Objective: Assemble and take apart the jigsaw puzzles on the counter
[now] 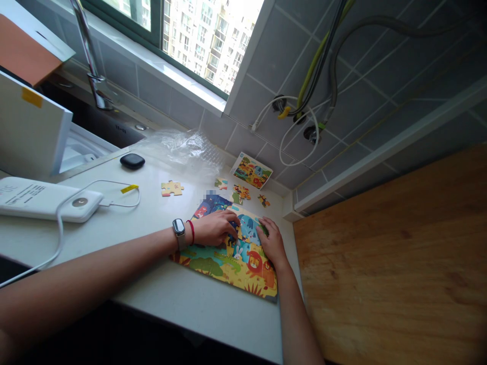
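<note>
I see a sink (110, 129) at the worktop's (152, 284) left end, with white things (81, 147) I can't make out in it. Then one loose piece (172, 188) lies near a clear plastic bag (178, 152); I can't see anything inside. My left hand (218, 228) rests bent fingers on the puzzle (232, 258), near the worktop's right edge; I can't tell if they pinch a piece. Most of the puzzle looks done. Behind it are more loose pieces (241, 192), so I think a few are left. My right hand (271, 241) lies loosely spread on the puzzle's right side.
</note>
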{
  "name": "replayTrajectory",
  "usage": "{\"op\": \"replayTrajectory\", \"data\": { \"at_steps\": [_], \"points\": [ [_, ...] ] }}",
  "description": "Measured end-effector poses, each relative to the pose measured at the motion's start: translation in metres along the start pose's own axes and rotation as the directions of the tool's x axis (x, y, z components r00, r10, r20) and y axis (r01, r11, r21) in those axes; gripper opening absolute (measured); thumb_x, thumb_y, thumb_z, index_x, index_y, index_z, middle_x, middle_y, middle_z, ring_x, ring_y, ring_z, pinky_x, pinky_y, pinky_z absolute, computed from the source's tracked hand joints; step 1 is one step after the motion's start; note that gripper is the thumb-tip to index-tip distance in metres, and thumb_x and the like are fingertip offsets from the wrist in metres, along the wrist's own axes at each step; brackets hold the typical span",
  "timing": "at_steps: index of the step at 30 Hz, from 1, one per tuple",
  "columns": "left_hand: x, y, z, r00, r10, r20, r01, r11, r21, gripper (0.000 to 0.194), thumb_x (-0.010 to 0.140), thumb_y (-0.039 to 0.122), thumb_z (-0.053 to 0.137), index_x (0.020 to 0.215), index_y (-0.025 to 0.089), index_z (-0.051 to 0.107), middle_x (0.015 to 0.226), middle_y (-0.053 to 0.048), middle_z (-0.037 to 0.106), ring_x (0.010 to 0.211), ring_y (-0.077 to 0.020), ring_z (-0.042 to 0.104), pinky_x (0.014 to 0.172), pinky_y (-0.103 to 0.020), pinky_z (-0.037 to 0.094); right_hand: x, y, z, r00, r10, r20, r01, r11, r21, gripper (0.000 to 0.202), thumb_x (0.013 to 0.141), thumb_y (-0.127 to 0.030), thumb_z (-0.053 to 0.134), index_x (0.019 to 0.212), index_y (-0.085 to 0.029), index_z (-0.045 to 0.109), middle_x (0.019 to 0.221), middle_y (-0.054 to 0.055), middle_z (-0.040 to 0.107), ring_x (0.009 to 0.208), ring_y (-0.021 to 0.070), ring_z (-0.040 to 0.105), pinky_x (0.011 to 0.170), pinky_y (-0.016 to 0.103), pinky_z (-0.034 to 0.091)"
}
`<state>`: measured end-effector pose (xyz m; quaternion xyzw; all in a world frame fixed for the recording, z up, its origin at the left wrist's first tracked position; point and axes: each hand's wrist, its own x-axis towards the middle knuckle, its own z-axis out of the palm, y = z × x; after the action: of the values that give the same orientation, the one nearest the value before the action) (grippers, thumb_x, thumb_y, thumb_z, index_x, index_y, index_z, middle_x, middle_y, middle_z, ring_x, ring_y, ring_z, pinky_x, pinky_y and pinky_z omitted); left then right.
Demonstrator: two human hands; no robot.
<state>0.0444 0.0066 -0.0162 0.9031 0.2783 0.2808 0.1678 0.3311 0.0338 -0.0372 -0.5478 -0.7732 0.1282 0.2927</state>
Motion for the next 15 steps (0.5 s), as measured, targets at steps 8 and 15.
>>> {"op": "replayTrajectory", "data": {
  "at_steps": [8, 15],
  "points": [
    [0.0005, 0.0009, -0.0002, 1.000, -0.001, 0.002, 0.001, 1.000, 0.004, 0.045, 0.075, 0.000, 0.061, 0.103, 0.030, 0.080, 0.123, -0.005, 0.068, 0.118, -0.0274, 0.059, 0.106, -0.045, 0.047, 0.0004, 0.0014, 0.0001, 1.000, -0.006, 0.005, 0.006, 1.000, 0.003, 0.037, 0.092, -0.040, 0.059, 0.119, -0.021, 0.074, 0.131, 0.014, 0.067, 0.126, 0.0283, 0.059, 0.113, 0.047, 0.043],
    [-0.0006, 0.0006, 0.0007, 1.000, 0.005, -0.016, -0.005, 1.000, 0.001, 0.041, 0.077, 0.003, 0.063, 0.102, 0.030, 0.080, 0.123, -0.006, 0.068, 0.119, -0.0273, 0.059, 0.106, -0.043, 0.046, 0.0003, -0.0006, -0.0007, 1.000, -0.001, 0.004, 0.001, 1.000, 0.004, 0.037, 0.092, -0.041, 0.059, 0.119, -0.021, 0.074, 0.132, 0.014, 0.067, 0.126, 0.0280, 0.059, 0.113, 0.047, 0.044]
  ]
}}
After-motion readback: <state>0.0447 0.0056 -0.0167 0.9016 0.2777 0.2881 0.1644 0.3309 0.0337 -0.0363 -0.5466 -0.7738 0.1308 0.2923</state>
